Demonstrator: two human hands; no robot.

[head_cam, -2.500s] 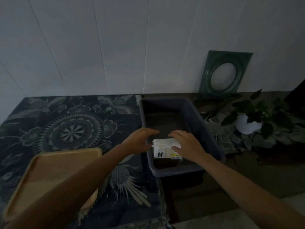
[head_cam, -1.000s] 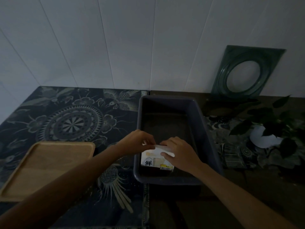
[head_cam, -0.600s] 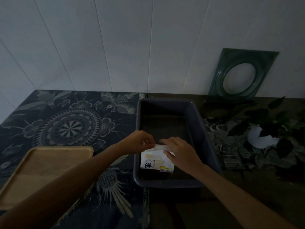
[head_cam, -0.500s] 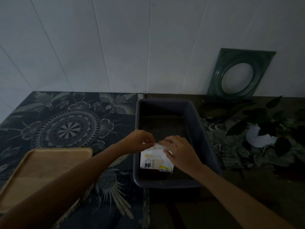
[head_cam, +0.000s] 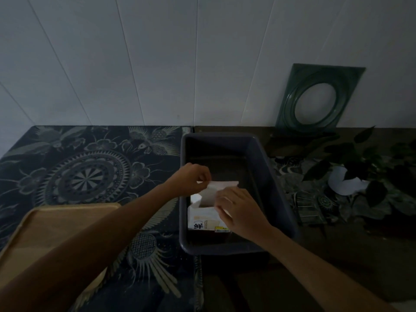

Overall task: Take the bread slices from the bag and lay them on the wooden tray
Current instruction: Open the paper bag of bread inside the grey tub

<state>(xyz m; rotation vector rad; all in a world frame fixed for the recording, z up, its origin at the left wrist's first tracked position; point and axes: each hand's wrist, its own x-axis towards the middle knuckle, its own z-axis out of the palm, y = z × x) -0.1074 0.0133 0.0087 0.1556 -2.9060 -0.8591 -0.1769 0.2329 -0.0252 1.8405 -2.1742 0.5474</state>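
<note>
at the near end of a dark plastic bin (head_cam: 273,176), centre of view: one white bread bag (head_cam: 206,218), standing upright on the bin floor, black printed character and small yellow label on its near face. top of bag pulled open; a pale flap rises at the far side. bread slices inside cannot be made out.

left hand (head_cam: 191,179): fingers pinched narrow on the far-left corner of the open bag top, forearm crossing the patterned cloth (head_cam: 85,174).

right hand (head_cam: 239,212): fingers closed on the near-right edge of the bag top, palm down, wrist over the bin's near rim.

wooden tray (head_cam: 49,228): flat on the cloth at lower left, well apart from the bin, partly covered by the left forearm; visible surface bare wood.

table (head_cam: 337,262): dark, cloth over its left half, bin just beside the cloth's right edge.

against the white panelled wall (head_cam: 157,59), right: green square frame (head_cam: 315,97) with round opening, leaning. below it, leafy plant (head_cam: 360,167) with a white scrap among the leaves.
</note>
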